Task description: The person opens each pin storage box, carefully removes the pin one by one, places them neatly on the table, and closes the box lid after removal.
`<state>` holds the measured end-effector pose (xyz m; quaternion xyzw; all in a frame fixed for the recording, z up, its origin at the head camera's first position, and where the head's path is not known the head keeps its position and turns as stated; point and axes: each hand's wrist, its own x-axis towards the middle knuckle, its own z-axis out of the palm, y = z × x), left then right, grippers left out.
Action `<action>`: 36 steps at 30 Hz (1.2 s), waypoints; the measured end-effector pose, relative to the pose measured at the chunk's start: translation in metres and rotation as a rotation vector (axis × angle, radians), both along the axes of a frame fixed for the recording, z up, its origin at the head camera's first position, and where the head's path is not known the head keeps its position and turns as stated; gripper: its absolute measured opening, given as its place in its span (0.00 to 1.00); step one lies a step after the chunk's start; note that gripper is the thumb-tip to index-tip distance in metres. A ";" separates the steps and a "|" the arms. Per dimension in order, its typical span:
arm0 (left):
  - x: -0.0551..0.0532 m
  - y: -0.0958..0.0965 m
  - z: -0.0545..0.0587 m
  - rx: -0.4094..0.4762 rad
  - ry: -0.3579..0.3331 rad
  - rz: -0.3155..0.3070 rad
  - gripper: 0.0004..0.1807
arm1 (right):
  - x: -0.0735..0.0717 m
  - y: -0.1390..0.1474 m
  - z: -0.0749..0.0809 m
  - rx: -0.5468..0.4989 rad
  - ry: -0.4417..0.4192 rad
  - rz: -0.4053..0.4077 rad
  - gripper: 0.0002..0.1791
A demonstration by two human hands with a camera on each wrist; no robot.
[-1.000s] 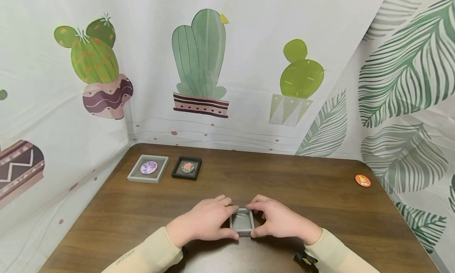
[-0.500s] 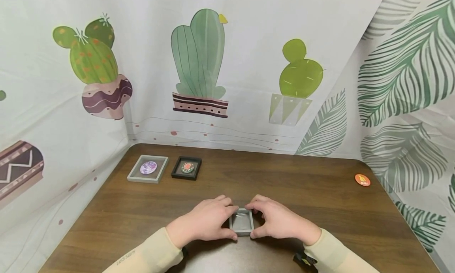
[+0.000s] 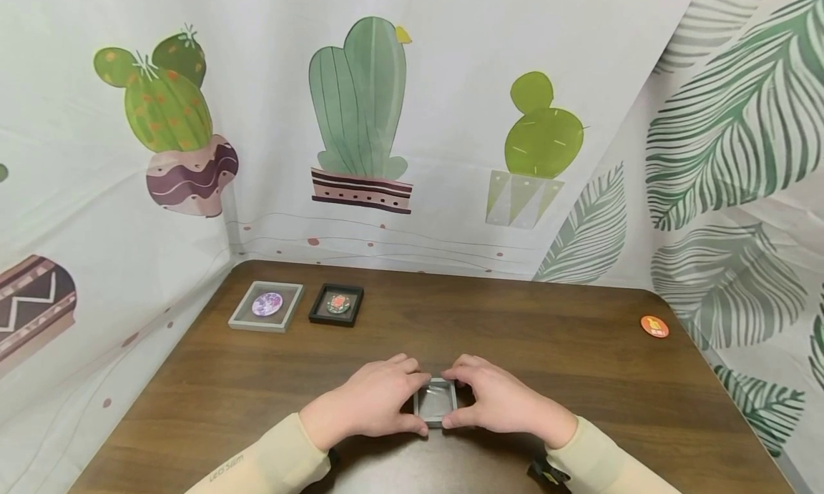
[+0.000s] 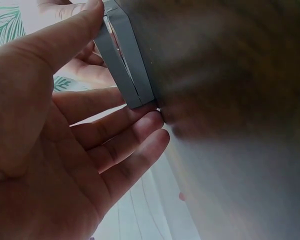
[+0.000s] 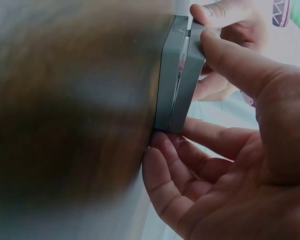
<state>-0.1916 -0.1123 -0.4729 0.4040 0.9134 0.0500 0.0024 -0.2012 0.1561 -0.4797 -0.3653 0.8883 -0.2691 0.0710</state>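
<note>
2 hands clamped the small grey frame [image 3: 435, 401] on the table [image 3: 515, 322], left hand [image 3: 376, 399] and right hand [image 3: 498, 396] at opposite sides. The right thumb had slid inward along the near edge, seemingly bringing its pressure closer to the frame's gaping seam.

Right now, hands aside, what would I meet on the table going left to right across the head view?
Large gray frame, black frame, small gray frame, round orange badge.
</note>
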 end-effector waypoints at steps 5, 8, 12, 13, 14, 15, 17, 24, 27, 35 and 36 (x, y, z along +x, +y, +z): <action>0.001 0.000 0.000 0.000 -0.002 0.002 0.42 | 0.001 -0.001 0.000 0.009 -0.011 -0.012 0.37; 0.001 0.000 0.000 -0.003 0.002 0.003 0.42 | 0.001 -0.001 0.001 0.014 -0.018 -0.015 0.37; 0.001 0.001 0.000 -0.006 0.009 0.004 0.42 | 0.001 -0.001 0.001 0.019 -0.019 -0.021 0.37; 0.001 0.001 0.000 -0.007 0.010 0.004 0.42 | 0.001 -0.001 0.001 0.021 -0.018 -0.024 0.37; 0.001 0.001 0.000 -0.007 0.011 0.004 0.42 | 0.001 -0.001 0.001 0.022 -0.016 -0.025 0.37; 0.001 0.001 -0.001 -0.008 0.013 0.005 0.42 | 0.001 -0.001 0.001 0.023 -0.013 -0.026 0.37; 0.001 0.001 -0.001 -0.009 0.015 0.005 0.42 | 0.002 -0.001 0.001 0.025 -0.009 -0.028 0.37; 0.002 0.002 0.001 -0.011 0.020 0.006 0.42 | 0.001 -0.002 0.000 0.030 -0.003 -0.028 0.37; 0.002 0.002 0.002 -0.007 0.017 0.005 0.42 | 0.001 -0.002 0.000 0.030 0.000 -0.029 0.37; 0.003 0.002 0.004 0.007 0.019 0.002 0.41 | 0.002 -0.002 0.000 0.028 0.014 -0.031 0.37; 0.003 0.002 0.004 0.009 0.020 0.002 0.41 | 0.002 -0.003 0.000 0.028 0.017 -0.032 0.37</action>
